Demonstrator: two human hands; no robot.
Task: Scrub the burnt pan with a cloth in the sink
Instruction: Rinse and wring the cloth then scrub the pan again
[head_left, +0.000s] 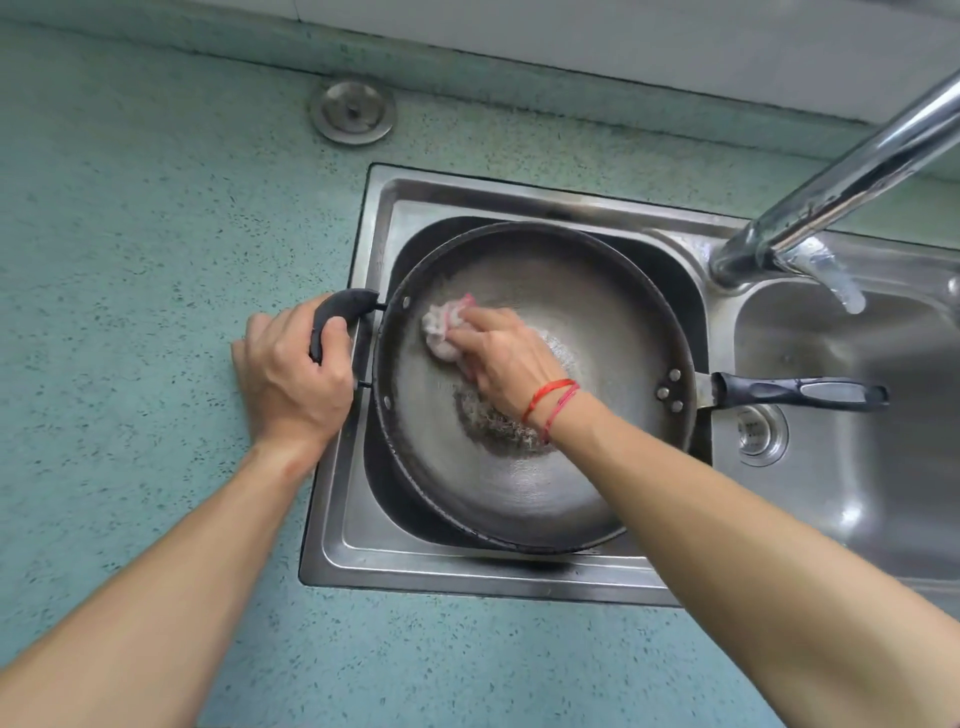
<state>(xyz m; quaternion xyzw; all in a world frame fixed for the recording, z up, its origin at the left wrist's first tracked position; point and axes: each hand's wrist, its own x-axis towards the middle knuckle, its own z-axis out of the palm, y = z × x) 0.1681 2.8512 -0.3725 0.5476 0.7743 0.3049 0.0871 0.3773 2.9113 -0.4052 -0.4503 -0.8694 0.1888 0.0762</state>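
A large dark pan (571, 291) lies tilted in the left basin of a steel sink (415, 566). A burnt patch (493, 423) darkens its bottom, partly under my wrist. My left hand (291, 369) grips the pan's short black helper handle (340, 306) at the sink's left edge. My right hand (506, 353) holds a bunched pink and white cloth (441, 327) against the pan's inner left side. The long black handle (800, 392) points right over the second basin.
A chrome faucet (841, 182) reaches in from the upper right, above the divider between basins. The right basin has a drain (758, 431). A round metal cover (353, 111) sits in the speckled green counter (130, 234) behind the sink.
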